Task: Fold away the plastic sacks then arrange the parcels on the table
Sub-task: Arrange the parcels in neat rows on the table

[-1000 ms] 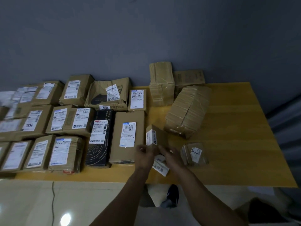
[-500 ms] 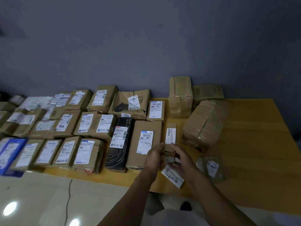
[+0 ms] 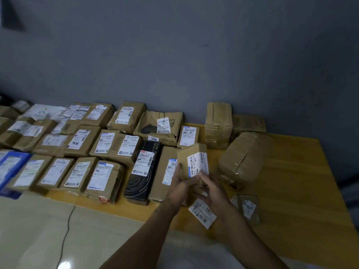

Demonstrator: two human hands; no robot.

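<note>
A small brown cardboard parcel (image 3: 191, 162) with a white barcode label is held tilted above the yellow table (image 3: 297, 191). My left hand (image 3: 179, 186) grips its lower left side and my right hand (image 3: 212, 191) holds its lower right corner. Under my right hand lies a small white-labelled packet (image 3: 203, 213). Left of my hands, several labelled brown parcels lie in rows, among them a long brown box (image 3: 165, 171) and a black box (image 3: 142, 171). No plastic sack is in view.
A large taped brown bundle (image 3: 243, 160) lies right of the held parcel, with two taped boxes (image 3: 218, 125) behind it by the grey wall. A clear packet marked 2 (image 3: 248, 207) rests near the front edge. A pale floor with a thin cable (image 3: 67, 230) runs below.
Both hands have lifted the small parcel and turned it, so its label now faces right and up. The view has swung left, showing more of the parcel rows.
</note>
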